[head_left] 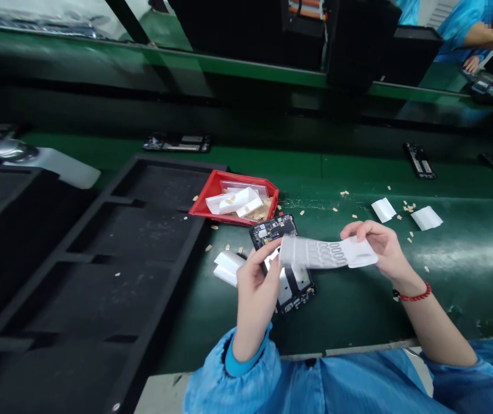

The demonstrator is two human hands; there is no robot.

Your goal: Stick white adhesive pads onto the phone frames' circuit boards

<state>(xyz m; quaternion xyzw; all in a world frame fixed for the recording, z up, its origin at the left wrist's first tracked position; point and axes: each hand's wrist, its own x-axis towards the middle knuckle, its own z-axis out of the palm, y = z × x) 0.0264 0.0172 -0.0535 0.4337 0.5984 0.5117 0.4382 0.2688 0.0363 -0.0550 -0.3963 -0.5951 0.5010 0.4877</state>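
My left hand point(255, 282) and my right hand point(379, 244) hold a white strip of backing paper point(328, 253) stretched between them, each pinching one end. The strip carries rows of small oval stickers. Just under it, on the green belt, lies an opened phone body point(287, 270) with its circuit boards showing. My left fingers sit right over the phone. A red bead bracelet point(414, 296) circles my right wrist.
A red bin point(211, 198) with white paper scraps stands behind the phone. A big black foam tray point(99, 270) fills the left. Loose white strips point(426, 217) and small tan bits dot the belt. More phone bodies point(419, 160) lie farther back. Another person in blue point(466, 29) works at top right.
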